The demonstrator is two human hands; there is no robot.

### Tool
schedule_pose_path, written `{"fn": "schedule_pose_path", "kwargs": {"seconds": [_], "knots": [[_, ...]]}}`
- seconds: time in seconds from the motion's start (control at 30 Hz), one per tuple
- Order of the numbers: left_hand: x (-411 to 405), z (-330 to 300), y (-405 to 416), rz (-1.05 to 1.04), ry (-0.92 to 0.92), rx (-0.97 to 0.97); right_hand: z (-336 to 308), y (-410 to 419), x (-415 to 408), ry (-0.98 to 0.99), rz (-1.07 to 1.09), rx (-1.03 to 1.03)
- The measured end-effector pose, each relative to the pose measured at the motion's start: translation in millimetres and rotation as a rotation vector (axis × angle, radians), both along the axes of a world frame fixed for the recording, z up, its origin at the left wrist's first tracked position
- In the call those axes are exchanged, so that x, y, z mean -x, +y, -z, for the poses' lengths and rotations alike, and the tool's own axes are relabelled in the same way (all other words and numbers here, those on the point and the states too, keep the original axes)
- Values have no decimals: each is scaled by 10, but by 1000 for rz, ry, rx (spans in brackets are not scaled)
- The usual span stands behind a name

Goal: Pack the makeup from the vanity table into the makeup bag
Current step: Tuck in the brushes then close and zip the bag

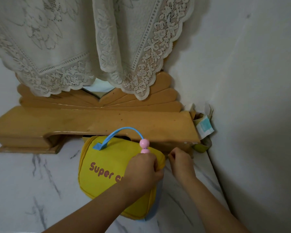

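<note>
A yellow makeup bag point(106, 174) with pink lettering, a blue strap handle point(119, 132) and pink beads point(144, 143) lies on the white marbled vanity top point(23, 182). My left hand point(144, 172) presses down on the bag's right side and grips its edge. Just off the bag's upper right corner, my right hand point(181, 161) has its fingers pinched together, apparently on a small pull that I cannot make out. No loose makeup shows.
A wooden shelf point(91, 121) with a carved mirror frame runs behind the bag, and a lace cloth point(91, 39) is draped over the mirror. White packets point(204, 127) are wedged against the wall point(259, 98) at right.
</note>
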State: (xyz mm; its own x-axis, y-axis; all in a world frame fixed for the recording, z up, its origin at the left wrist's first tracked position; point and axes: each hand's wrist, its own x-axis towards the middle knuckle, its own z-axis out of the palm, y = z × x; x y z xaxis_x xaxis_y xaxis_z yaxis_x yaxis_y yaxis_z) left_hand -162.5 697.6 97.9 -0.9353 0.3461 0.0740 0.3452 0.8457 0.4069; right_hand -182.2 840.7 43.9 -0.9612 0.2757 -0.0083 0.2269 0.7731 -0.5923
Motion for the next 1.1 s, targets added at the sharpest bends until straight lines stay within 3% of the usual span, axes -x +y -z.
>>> {"fn": "schedule_pose_path", "kwargs": {"seconds": [0.23, 0.43, 0.5, 0.63, 0.7, 0.83, 0.97, 1.1], "knots": [[19, 2, -19, 33, -19, -43, 113, -131, 166, -79, 36, 81], [53, -87, -186, 166, -88, -198, 42, -152, 188, -135, 89, 203], [105, -137, -347, 89, -39, -251, -12, -166, 161, -91, 141, 324], [386, -159, -889, -321, 221, -317, -274, -293, -83, -100, 154, 476], [559, -65, -1200, -468, 227, -244, -424, -401, -250, -141, 129, 434], [789, 177, -1604, -495, -136, -157, -553, -612, -429, -171, 32, 248], [880, 160, -1684, -323, -98, -45, -519, -712, -364, -111, 96, 204], [890, 117, -1737, -283, -57, -16, -523, -727, -245, -85, 137, 181]]}}
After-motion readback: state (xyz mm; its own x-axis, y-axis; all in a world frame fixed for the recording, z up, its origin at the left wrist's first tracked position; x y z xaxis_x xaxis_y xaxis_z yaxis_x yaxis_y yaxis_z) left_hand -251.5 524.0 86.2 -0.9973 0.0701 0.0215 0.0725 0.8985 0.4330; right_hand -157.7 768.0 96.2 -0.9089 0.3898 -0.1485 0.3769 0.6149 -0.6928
